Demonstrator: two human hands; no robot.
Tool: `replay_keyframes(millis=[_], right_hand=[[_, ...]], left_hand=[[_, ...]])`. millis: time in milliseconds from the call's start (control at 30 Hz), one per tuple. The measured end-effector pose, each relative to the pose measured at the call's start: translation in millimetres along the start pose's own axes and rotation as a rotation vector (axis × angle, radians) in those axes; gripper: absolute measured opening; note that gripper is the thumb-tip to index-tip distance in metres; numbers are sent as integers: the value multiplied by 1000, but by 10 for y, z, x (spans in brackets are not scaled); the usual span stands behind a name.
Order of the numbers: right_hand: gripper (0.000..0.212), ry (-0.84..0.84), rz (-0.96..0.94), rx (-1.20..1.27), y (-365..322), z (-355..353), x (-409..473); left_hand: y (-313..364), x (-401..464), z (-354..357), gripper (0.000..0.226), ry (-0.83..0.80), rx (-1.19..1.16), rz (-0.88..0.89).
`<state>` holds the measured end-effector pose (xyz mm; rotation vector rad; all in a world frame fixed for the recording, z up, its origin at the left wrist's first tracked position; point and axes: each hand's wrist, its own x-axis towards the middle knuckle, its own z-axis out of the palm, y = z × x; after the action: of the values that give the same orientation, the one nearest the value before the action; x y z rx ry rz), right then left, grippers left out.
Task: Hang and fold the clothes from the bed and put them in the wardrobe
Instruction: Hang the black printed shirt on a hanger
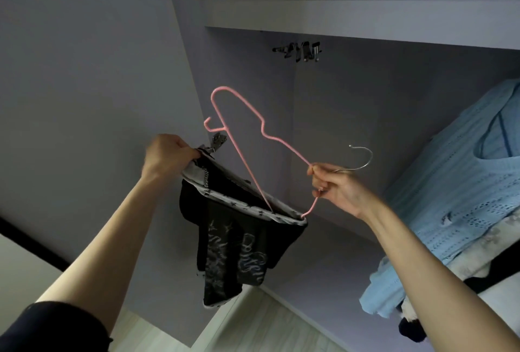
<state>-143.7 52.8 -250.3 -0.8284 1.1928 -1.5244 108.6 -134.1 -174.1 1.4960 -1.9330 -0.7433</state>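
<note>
Open wardrobe (323, 104) with lilac walls, seen from below.

A pale shelf (360, 11) spans its top, with a cluster of metal clips (301, 50) fixed just under it. At the right a light blue knit top (455, 183) hangs inside, darker and pale garments beneath it. Light wood-look floor (270, 326) shows at the bottom.

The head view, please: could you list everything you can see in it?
pink wire hanger with a silver hook: one, pink, centre, tilted, one end inside the garment's neck
black printed garment with star-patterned white trim: one, black, hanging below the hanger
light blue knitted top: one, blue, hanging at right
metal hinge: one, silver, under the shelf
white wardrobe shelf: one, white, top
left hand: pinches the garment's trim
right hand: grips the hanger by its hook
</note>
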Motion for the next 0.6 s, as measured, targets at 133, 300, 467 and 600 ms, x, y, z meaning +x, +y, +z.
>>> replay_keyframes(millis=[133, 300, 467, 600], right_hand=[[21, 11, 59, -330, -59, -60, 20], [23, -36, 46, -612, -199, 7, 9], [18, -83, 85, -506, -375, -142, -82], [19, -110, 101, -633, -377, -134, -73]], left_hand=[[-36, 7, 4, 21, -37, -61, -51], [-129, -12, 46, 22, -41, -165, -134], [-277, 28, 10, 17, -2, -305, -246], [-239, -16, 121, 19, -6, -269, -193]])
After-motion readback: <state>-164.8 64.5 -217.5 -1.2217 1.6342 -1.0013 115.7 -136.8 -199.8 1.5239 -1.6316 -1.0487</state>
